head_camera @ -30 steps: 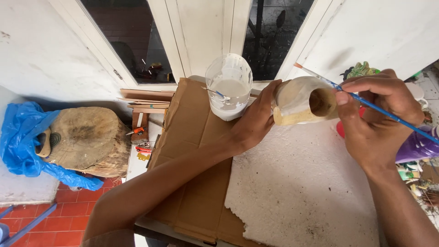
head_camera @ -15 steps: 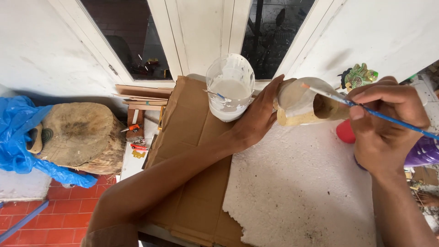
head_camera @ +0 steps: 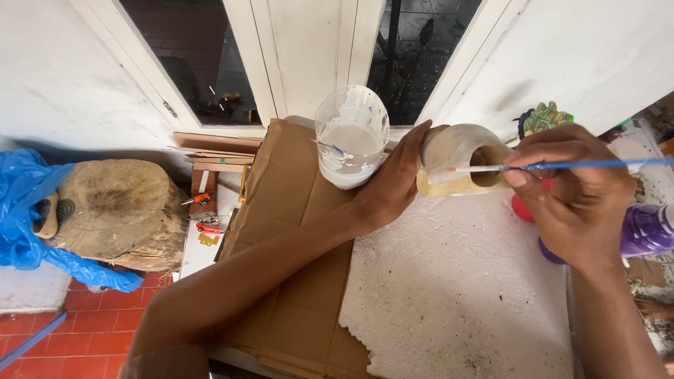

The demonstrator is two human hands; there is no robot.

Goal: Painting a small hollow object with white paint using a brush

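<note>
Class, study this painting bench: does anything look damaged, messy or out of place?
Yes. The white foam sheet has a ragged, torn left edge and dark specks. The clear paint cup is smeared with white paint inside. Small tools lie scattered beside the cardboard.

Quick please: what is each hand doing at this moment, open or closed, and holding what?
Left hand: closed around the hollow wooden piece.
Right hand: closed, pinching a thin blue paintbrush.

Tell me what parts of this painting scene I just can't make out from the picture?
- Head view: the near side of the pale wooden piece is hidden by the left hand.
- The purple bottle is cut by the right edge and partly behind the right hand.
- The brush handle's end runs off frame.
</note>
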